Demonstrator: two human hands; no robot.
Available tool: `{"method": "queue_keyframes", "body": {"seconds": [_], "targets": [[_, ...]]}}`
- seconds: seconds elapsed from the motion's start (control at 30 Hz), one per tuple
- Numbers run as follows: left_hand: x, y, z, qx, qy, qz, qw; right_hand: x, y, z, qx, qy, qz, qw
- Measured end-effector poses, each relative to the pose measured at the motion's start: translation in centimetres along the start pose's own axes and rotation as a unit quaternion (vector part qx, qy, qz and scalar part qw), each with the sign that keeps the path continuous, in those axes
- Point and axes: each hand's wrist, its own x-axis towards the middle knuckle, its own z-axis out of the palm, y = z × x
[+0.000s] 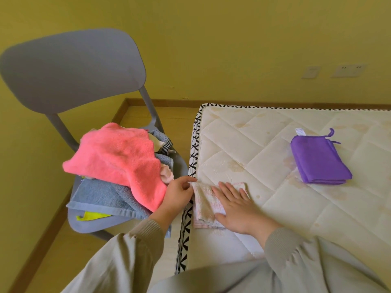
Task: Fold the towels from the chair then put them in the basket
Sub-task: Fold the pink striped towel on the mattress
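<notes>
A small white-and-pink towel (204, 205) lies partly folded at the left edge of the mattress (264, 144). My right hand (237, 208) presses flat on it with straight fingers. My left hand (179, 194) pinches the towel's far left corner between thumb and forefinger. A folded purple towel (317, 160) lies on the mattress to the right. On the grey chair (69, 70) at left sits a heap of towels: a pink one (118, 157) on top, a blue one (101, 197) under it, a yellow one (91, 216) peeking out below. No basket is in view.
The chair stands close against the mattress's black-and-white patterned side (193, 157). A yellow wall with a wooden skirting board (232, 102) runs behind both. Wall sockets (347, 70) sit at the upper right. Wooden floor shows around the chair.
</notes>
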Motion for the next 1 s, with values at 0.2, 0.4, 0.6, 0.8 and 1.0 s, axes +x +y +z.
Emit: {"method": "queue_keyframes", "body": {"seconds": [0.2, 0.4, 0.6, 0.8, 1.0], "targets": [[0.2, 0.7, 0.5, 0.137, 0.022, 0.009, 0.99, 0.0, 0.1, 0.0, 0.0, -0.002, 0.002, 1.0], [-0.1, 0.5, -0.1, -0.037, 0.008, -0.088, 0.995, 0.0, 0.2, -0.1, 0.007, -0.001, -0.004, 1.0], [-0.2, 2.5, 0.1, -0.152, 0.025, -0.213, 0.965, -0.3, -0.3, -0.3, -0.019, -0.008, 0.0, 1.0], [-0.8, 1.8, 0.6, 0.158, 0.013, -0.077, 0.984, -0.6, -0.2, -0.2, -0.055, 0.001, 0.005, 0.998], [-2.1, 1.4, 1.9, 0.441, 0.066, 0.088, 0.89, -0.6, 0.5, -0.1, -0.059, 0.023, 0.043, 0.997]]}}
